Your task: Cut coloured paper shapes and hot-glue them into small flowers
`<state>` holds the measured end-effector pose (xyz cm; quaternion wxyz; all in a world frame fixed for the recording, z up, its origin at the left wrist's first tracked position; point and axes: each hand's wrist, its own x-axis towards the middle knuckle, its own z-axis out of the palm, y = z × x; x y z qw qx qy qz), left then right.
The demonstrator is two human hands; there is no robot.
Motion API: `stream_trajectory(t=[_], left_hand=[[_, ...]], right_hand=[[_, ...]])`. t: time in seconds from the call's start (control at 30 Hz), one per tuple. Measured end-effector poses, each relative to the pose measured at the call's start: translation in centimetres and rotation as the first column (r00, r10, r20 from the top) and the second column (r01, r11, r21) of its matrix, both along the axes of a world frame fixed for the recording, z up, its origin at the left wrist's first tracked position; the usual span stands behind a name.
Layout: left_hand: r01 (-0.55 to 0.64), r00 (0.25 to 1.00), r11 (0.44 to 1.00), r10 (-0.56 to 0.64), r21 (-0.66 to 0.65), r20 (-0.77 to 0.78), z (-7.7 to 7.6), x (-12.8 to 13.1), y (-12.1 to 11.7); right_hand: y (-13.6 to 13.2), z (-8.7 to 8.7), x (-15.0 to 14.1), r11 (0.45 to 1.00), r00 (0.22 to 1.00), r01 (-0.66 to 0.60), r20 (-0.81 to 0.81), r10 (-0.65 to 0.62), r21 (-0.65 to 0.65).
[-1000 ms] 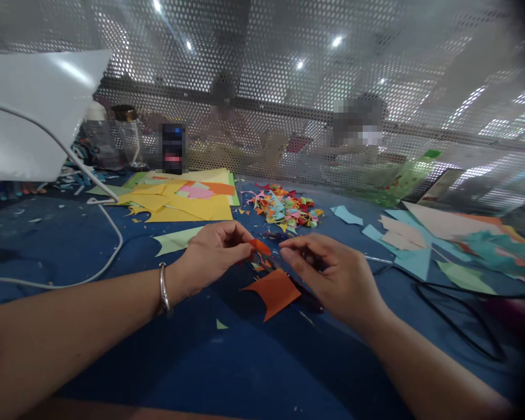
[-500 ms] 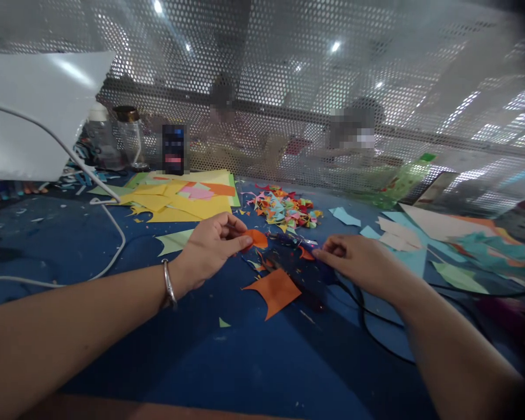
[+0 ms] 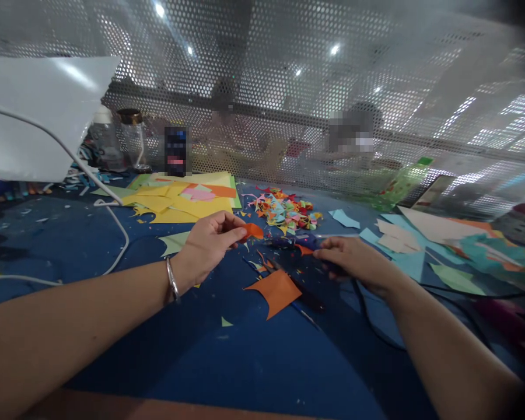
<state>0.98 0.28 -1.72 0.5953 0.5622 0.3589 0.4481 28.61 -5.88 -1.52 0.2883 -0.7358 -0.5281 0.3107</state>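
Observation:
My left hand (image 3: 214, 242) pinches a small curled piece of orange paper (image 3: 254, 231) between thumb and fingers. To its right, my right hand (image 3: 347, 256) is closed around the handle of a blue glue gun (image 3: 304, 241). A small red light glows on the gun's body, and its dark nozzle points left, a short way from the curled paper. A bit of orange paper lies just under the gun. Nearer to me lies an orange sheet (image 3: 277, 293) with curved cut-outs, partly over a dark-handled tool (image 3: 311, 298) whose kind I cannot tell.
Behind the hands is a heap of colourful paper scraps (image 3: 284, 210). Yellow sheets (image 3: 188, 210) lie back left, near a phone (image 3: 175, 150) and a jar (image 3: 132, 140). More cut paper (image 3: 441, 233) lies right. A black cable (image 3: 367, 321) and a white cable (image 3: 125, 233) cross the table.
The orange paper has tilted and curled in my left hand. My right hand has raised and turned the glue gun, whose body now shows more clearly, pointing left.

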Motion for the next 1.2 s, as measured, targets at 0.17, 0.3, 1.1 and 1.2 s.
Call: stream_trajectory(t=[0.17, 0.3, 1.1, 1.2], left_hand=[[0.026, 0.994, 0.999, -0.023, -0.026, 0.103, -0.6, -0.1, 0.7], [0.010, 0.997, 0.999, -0.006, -0.044, 0.082, -0.7, -0.2, 0.9], [0.003, 1.000, 0.999, -0.004, -0.034, -0.021, -0.4, 0.1, 0.5], [0.015, 1.000, 0.999, -0.016, -0.031, -0.024, -0.6, 0.1, 0.5]], right_hand=[[-0.2, 0.9, -0.4, 0.991, 0.979, 0.082, -0.194, -0.059, 0.110], [-0.9, 2.0, -1.2, 0.956, 0.889, 0.204, -0.449, -0.090, 0.212], [-3.2, 3.1, -3.6, 0.951, 0.579, 0.030, -0.781, 0.234, 0.307], [-3.2, 2.8, -3.8, 0.932, 0.536, -0.001, -0.786, 0.307, 0.363]])
